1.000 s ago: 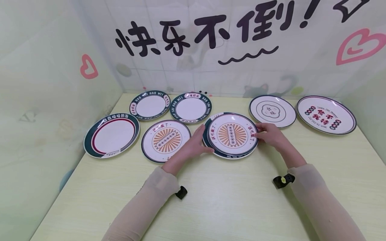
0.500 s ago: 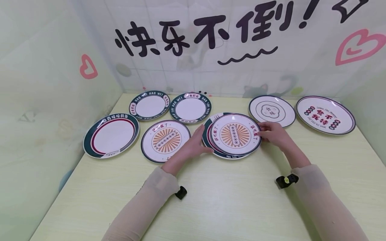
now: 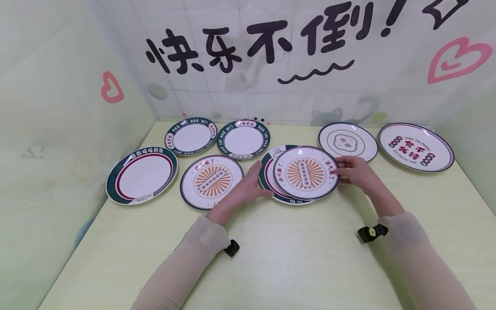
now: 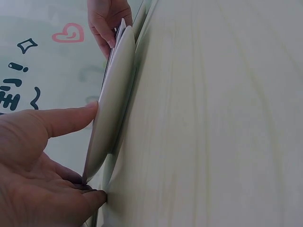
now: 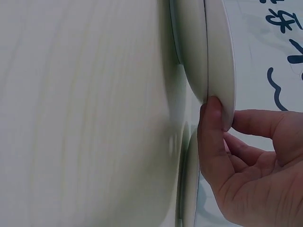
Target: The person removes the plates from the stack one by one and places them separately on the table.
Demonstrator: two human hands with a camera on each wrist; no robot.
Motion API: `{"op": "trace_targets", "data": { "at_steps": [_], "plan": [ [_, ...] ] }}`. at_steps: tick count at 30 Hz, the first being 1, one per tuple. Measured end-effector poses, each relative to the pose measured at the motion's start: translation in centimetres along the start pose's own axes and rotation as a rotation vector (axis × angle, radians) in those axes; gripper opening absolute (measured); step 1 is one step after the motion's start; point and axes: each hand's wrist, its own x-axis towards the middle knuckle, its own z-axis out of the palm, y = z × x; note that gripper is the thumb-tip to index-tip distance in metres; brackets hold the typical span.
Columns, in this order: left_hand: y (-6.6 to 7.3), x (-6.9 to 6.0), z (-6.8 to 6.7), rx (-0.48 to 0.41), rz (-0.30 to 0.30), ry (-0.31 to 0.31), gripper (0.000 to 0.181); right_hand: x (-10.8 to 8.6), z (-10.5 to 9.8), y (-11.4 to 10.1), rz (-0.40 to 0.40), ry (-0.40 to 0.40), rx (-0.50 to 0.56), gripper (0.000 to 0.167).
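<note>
In the head view a white plate with an orange sunburst print (image 3: pixel 306 174) lies partly over a green-rimmed plate (image 3: pixel 267 172), shifted to its right. My right hand (image 3: pixel 354 172) pinches the sunburst plate at its right edge. The right wrist view shows the thumb (image 5: pixel 255 122) on the rim and fingers beneath. At the left side, my left hand (image 3: pixel 248 187) holds the edge of the green-rimmed plate; the left wrist view shows its thumb (image 4: pixel 71 120) against the rim and other fingers lower down. Most of the lower plate's face is covered.
Left of the pair lie a second sunburst plate (image 3: pixel 211 183), a green-rimmed plate (image 3: pixel 141 176), and two dark-rimmed lettered plates (image 3: pixel 191 137). To the right are a flower-outline plate (image 3: pixel 348 142) and an oval plate with red characters (image 3: pixel 416 146). Printed walls (image 3: pixel 248 99) enclose the pale table.
My right hand has slid the upper sunburst plate to the right, uncovering more of the green-rimmed plate's left side. The left hand stays at that plate's left edge.
</note>
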Motion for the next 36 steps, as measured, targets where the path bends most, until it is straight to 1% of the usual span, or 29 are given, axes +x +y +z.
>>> {"op": "trace_targets", "data": {
  "at_steps": [8,15,21,29,32,36],
  "plan": [
    [0.1,-0.1,0.0,-0.014,0.0,-0.001,0.105,-0.2,-0.4,0.4,-0.001,-0.021,0.045,0.054],
    [0.1,-0.2,0.0,-0.009,0.005,-0.001,0.105,-0.4,-0.7,0.4,0.032,-0.018,0.067,0.056],
    [-0.1,-0.1,0.0,-0.001,0.004,0.0,0.105,-0.6,-1.0,0.5,0.027,-0.023,0.099,0.056],
    [0.0,-0.1,-0.1,0.005,0.004,0.0,0.105,-0.9,-1.3,0.7,0.009,-0.011,0.139,0.056],
    [-0.1,-0.1,0.0,0.011,0.003,-0.002,0.105,-1.1,-1.5,0.6,0.008,-0.009,0.136,0.056],
    [-0.1,0.0,0.0,0.012,-0.001,-0.003,0.106,-1.4,-1.6,0.6,0.02,-0.002,0.108,0.057]
  ]
}}
